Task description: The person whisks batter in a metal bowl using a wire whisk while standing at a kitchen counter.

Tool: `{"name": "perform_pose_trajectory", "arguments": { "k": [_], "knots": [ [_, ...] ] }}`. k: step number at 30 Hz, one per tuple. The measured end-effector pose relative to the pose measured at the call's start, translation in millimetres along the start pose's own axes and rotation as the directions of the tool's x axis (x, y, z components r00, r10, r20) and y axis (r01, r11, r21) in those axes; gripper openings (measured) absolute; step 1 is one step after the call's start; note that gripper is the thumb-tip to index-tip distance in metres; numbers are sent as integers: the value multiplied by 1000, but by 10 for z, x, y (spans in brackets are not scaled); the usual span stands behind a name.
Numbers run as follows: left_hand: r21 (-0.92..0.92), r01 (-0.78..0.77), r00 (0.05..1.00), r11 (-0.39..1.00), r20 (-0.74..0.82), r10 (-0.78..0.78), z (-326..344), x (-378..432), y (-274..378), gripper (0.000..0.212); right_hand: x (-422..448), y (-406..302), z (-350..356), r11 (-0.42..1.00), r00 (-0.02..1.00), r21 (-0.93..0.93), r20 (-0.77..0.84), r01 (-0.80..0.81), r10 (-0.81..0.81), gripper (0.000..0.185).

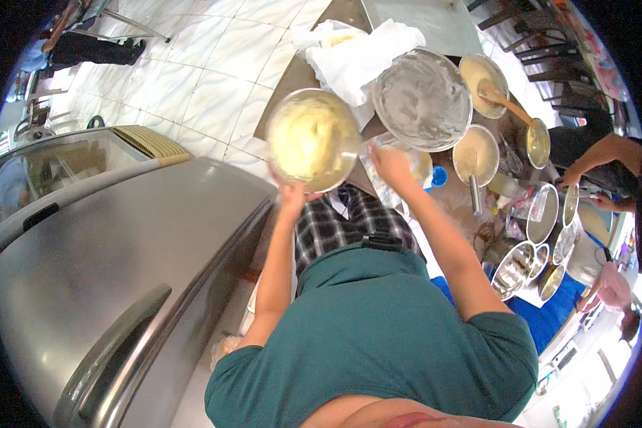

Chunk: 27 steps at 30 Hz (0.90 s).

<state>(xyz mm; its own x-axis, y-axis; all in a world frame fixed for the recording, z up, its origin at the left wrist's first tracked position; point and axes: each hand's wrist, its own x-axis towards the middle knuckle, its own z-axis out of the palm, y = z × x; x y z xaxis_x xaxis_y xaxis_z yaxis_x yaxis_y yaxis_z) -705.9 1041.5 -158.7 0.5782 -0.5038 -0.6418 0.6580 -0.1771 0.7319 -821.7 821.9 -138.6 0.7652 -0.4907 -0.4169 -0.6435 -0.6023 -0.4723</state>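
Note:
My left hand (293, 197) grips the near rim of a steel bowl (348, 163) that holds a pale yellow, thick mixture (305, 136). The bowl is slightly blurred. To its right, my right hand (391, 163) is over a plastic bag (388, 184) near the table's edge; its fingers are blurred, so I cannot tell whether they grip anything. Beyond that hand stands a large metal bowl (422, 99) smeared with greyish-white residue. White paper or plastic sheeting (361, 53) lies beside this bowl. A blue cap or small container (439, 176) is right of my hand.
Bowls of batter, one with a whisk (475, 192) and one with a wooden spoon (505, 101), stand on the brown table (455, 208). Farther right are more steel bowls (513, 270) and a co-worker's arms (602, 155). A steel refrigerator or freezer (112, 241) flanks my left side.

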Motion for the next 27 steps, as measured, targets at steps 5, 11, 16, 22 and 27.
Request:
{"name": "perform_pose_trajectory", "arguments": {
  "k": [5, 11, 16, 22, 27],
  "knots": [
    [-9, -11, 999, 1000, -40, 11, -48, 37, 40, 40, -303, -415, 24, 972, 934, 162, 289, 168, -210, 37],
    [50, -31, 998, 998, -52, 34, -71, 162, 65, 37, -114, -151, 330, 998, 978, 15, 199, 58, -60, 33],
    [-22, -8, 997, 1000, -82, 6, 117, 110, -105, 36, 132, 124, 96, 998, 995, -58, 102, -2, 8, 29],
    [-8, -70, 994, 998, -89, 69, 65, 185, 92, 39, -144, -126, 293, 1000, 998, -25, 61, 18, -17, 30],
    [8, -89, 996, 996, 9, 89, 49, 214, 125, 45, 227, -324, 286, 983, 982, -12, 50, 184, -184, 25]
  ]
}}
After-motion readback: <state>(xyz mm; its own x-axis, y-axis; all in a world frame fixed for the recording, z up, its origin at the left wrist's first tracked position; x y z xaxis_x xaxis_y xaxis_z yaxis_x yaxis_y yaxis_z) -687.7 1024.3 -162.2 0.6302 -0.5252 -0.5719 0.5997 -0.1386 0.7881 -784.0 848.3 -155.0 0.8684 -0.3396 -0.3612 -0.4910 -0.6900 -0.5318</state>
